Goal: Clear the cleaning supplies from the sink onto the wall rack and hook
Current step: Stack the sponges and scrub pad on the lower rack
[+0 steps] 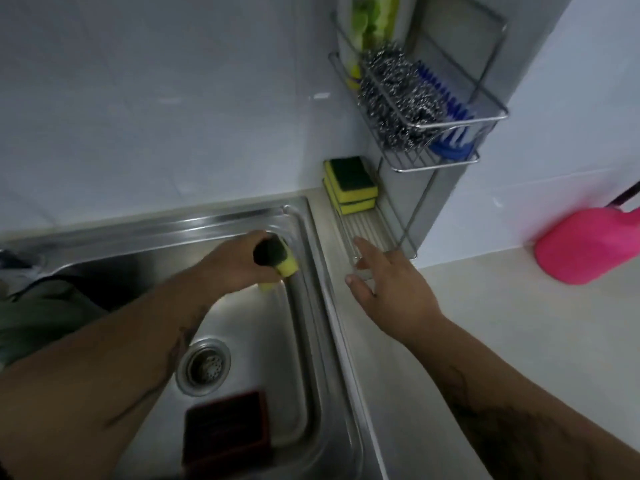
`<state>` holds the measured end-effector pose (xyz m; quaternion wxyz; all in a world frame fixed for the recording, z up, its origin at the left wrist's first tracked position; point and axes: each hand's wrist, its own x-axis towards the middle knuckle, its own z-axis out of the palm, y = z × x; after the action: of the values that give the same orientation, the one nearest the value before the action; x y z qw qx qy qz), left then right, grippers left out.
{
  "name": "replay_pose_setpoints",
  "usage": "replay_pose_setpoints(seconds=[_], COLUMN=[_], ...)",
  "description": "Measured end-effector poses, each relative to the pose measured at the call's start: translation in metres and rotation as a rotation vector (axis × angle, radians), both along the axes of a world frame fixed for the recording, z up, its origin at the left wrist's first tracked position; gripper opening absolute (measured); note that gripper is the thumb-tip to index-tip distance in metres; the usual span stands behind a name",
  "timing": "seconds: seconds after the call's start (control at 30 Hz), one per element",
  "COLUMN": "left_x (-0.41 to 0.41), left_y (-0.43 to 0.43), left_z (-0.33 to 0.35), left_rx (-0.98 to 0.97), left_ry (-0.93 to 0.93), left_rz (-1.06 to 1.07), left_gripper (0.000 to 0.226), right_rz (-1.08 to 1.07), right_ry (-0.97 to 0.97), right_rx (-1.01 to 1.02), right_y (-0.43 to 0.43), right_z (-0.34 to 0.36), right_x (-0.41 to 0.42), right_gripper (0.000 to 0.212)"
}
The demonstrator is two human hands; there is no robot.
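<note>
Dark red scouring pad (227, 427) flat on the sink (308, 306) floor, nearest, just beside the drain (203, 365). Farther in, left hand (239, 261) clamped on a yellow-green sponge (278, 259) at the basin's back corner. Right hand (391, 289) empty, fingers spread, over the counter by the rack's lower tray (367, 226). Beyond, two stacked sponges (349, 185) on that tray; above, steel wool (398, 95) and blue brush (446, 109) in the upper basket (485, 121).

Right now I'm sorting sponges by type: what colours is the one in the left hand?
Yellow with a dark green scrub side, seen in the head view.
</note>
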<state>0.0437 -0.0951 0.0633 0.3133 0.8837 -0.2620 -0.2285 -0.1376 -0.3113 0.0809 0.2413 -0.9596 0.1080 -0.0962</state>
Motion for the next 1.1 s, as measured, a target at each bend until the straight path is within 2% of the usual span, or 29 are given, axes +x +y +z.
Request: replay_pose_setpoints(seconds=[0.1, 0.23, 0.33, 0.47, 0.6, 0.8, 1.0, 1.1], left_x=[0.029, 0.049, 0.061, 0.075, 0.089, 0.096, 0.098, 0.094], left_y=[-0.041, -0.095, -0.132, -0.164, -0.177, -0.172, -0.176, -0.175], left_z=[0.036, 0.058, 0.058, 0.041, 0.019, -0.015, -0.003, 0.011], left_rx=[-0.128, -0.182, -0.155, -0.074, -0.026, -0.099, -0.094, -0.071], left_ry=[-0.055, -0.161, -0.232, -0.305, -0.365, -0.413, -0.486, -0.525], left_rz=[-0.003, -0.112, -0.193, -0.253, -0.259, -0.242, -0.248, -0.263], left_gripper=[0.069, 0.074, 0.064, 0.075, 0.08, 0.081, 0.087, 0.088], right_rz=[-0.026, -0.022, -0.007, -0.057, -0.081, -0.058, -0.075, -0.062], right_ry=[-0.134, -0.21, -0.127, -0.021, -0.032, -0.085, -0.104, -0.051], right_rx=[-0.047, -0.099, -0.115, -0.157, -0.162, -0.231, -0.259, -0.24], right_y=[-0.008, -0.016, -0.025, -0.027, -0.028, -0.027, -0.027, -0.028], right_z=[0.007, 0.006, -0.004, -0.026, -0.038, -0.04, -0.039, -0.036], right_x=[0.012, 0.033, 0.048, 0.055, 0.059, 0.06, 0.059, 0.059], right_gripper=[0.05, 0.046, 0.052, 0.057, 0.055, 0.049, 0.045, 0.046])
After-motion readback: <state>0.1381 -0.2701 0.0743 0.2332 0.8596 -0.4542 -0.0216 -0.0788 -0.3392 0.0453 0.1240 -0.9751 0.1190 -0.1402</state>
